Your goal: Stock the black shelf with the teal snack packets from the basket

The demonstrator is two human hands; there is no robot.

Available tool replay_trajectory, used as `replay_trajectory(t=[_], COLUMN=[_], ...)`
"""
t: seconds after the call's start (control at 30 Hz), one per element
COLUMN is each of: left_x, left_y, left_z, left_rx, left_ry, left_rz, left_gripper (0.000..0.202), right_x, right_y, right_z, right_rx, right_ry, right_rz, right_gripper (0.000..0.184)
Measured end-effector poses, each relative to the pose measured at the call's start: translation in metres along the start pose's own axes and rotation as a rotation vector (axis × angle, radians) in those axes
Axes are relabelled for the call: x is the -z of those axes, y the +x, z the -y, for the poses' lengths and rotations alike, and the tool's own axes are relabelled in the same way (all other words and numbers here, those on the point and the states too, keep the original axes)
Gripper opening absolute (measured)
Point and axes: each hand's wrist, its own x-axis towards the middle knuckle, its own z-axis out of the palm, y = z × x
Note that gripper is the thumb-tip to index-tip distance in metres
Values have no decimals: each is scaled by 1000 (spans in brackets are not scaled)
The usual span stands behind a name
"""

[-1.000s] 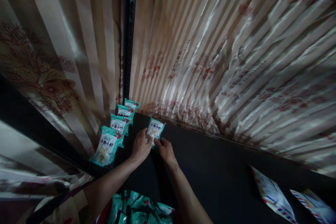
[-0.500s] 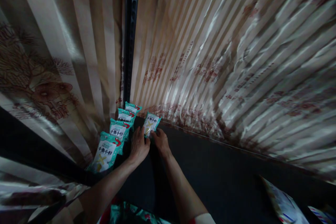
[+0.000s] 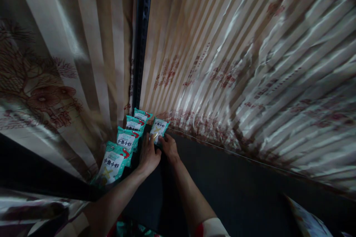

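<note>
Moved since half a second ago: held packet [image 3: 158, 129] carried further back, now beside the rear of the row of four packets [image 3: 125, 139], in the shelf [image 3: 222, 177] corner.

Left hand [image 3: 148, 155] and right hand [image 3: 168, 148] both pinch its lower edge.

Handling: probably best stood upright, face forward, square to the row.

Container: more teal packets [image 3: 133, 231] at the bottom edge; what holds them is unseen.

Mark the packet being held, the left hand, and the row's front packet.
held packet [image 3: 158, 127]: head view, white printed face.
left hand [image 3: 148, 153]: head view, back of the hand.
row's front packet [image 3: 112, 163]: head view, white label panel.
</note>
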Motion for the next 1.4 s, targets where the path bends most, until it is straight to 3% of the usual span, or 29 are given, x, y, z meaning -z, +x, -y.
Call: replay_trajectory(t=[0.77,1.1,1.4], left_x=[2,6,7], left_y=[15,10,12], left_z=[9,7,11], left_rx=[33,-31,-53], left_ry=[-89,-57,-41], left_rz=[-1,-11,49], left_gripper=[64,67,66], right_x=[-11,-15,-19], right_y=[2,-2,0], right_z=[14,11,9], right_rx=[-24,-3,8], right_ry=[-207,-150,-149], right_rz=[-69,-126,-121], right_gripper=[37,44,42])
